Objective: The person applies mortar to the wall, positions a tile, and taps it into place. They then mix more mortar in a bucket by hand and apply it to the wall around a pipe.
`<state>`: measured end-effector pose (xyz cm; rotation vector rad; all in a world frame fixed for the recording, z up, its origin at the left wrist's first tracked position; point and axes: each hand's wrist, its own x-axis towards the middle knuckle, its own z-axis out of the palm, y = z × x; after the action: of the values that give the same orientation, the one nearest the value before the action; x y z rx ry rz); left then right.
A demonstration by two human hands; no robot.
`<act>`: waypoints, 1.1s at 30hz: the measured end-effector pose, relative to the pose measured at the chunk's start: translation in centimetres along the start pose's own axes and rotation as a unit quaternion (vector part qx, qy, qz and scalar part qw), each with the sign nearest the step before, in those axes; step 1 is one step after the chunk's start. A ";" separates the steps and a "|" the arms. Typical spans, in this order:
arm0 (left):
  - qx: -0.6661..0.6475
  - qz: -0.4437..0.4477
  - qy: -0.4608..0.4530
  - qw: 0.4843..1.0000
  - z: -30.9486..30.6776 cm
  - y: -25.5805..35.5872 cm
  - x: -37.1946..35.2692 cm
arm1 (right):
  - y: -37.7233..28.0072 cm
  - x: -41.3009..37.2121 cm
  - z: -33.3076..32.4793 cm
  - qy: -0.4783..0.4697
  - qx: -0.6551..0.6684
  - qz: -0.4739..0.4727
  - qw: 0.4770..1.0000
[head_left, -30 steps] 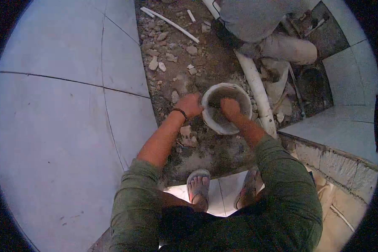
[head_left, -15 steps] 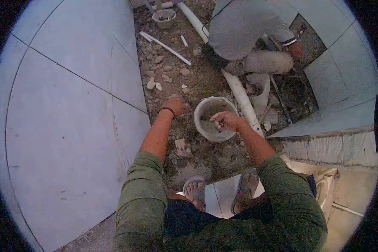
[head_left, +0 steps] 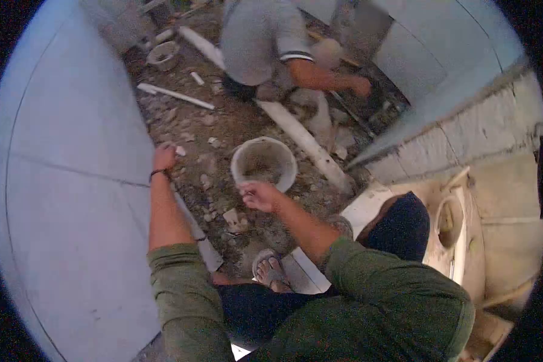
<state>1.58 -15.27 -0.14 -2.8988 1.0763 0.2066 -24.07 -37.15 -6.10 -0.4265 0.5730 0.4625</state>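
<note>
My left hand reaches down to the rubble beside the pale wall panel, a dark band around its wrist. A small white chip lies right at its fingertips, and the fingers are blurred. At the near rim of a round whitish bucket, my right hand is closed with its fingers curled in. I cannot tell what, if anything, it pinches. Grey-brown material shows inside the bucket, which stands upright on the dirt. A broken pale block lies on the ground below my right hand.
A person in a grey shirt crouches ahead, one arm stretched to the right. A long white pipe runs diagonally past the bucket. A thinner pipe and a second bucket lie farther off. Large panels stand at left.
The view has turned right. My right hand has drawn back from over the bucket to its near rim. My left hand has shifted left to the white chip. The other person's arm extends farther.
</note>
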 end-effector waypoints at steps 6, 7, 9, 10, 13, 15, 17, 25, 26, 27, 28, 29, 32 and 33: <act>0.081 0.031 -0.149 0.985 8.2 -0.6 -1.4 | 5.3 0.4 -6.8 0.069 0.029 0.034 0.997; 0.073 0.065 -0.217 0.971 10.6 -2.2 -0.9 | 5.7 0.0 -7.9 0.062 0.011 0.032 0.997; 0.006 -0.004 -0.154 0.988 9.7 -1.7 -1.3 | 6.7 0.1 -10.7 0.078 0.046 0.013 0.996; -0.027 -0.037 -0.120 0.992 9.1 -1.3 -1.5 | 6.6 0.2 -10.7 0.085 0.066 0.002 0.994; -0.008 -0.075 -0.112 0.991 6.5 0.7 -1.8 | 5.8 -1.5 -9.7 0.150 0.011 0.021 0.988; 0.054 -0.054 -0.154 0.985 5.2 2.1 -1.9 | 5.7 -1.2 -9.7 0.164 0.007 0.018 0.986; 0.048 -0.035 -0.177 0.983 4.3 2.6 -1.8 | 5.8 -0.6 -10.0 0.170 0.001 0.014 0.985; -0.200 -0.204 -0.081 0.955 9.3 -0.3 -1.8 | 1.7 8.0 -5.3 0.020 0.051 -0.032 0.998; -0.142 -0.162 -0.118 0.969 10.9 -1.3 -1.2 | -2.1 10.6 -0.6 -0.071 -0.013 -0.110 0.991; -0.084 -0.119 -0.155 0.977 12.6 -2.1 -0.6 | -5.8 13.1 4.2 -0.155 -0.060 -0.195 0.967; -0.078 -0.117 -0.156 0.978 12.8 -2.1 -0.7 | -10.7 15.5 10.8 -0.209 -0.002 -0.187 0.960; -0.072 -0.115 -0.156 0.978 12.9 -2.1 -0.8 | -13.7 13.4 17.2 -0.171 -0.021 -0.170 0.970; -0.147 -0.186 -0.085 0.968 6.9 0.2 -3.9 | -17.3 6.7 29.6 0.088 -0.147 -0.244 0.955; -0.151 -0.190 -0.089 0.966 6.6 0.4 -4.0 | -17.2 7.4 28.8 0.128 -0.252 -0.262 0.923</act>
<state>-2.42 -12.37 -6.11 -3.1958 0.4822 0.6491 2.33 -34.58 15.72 -1.1143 0.5600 0.0263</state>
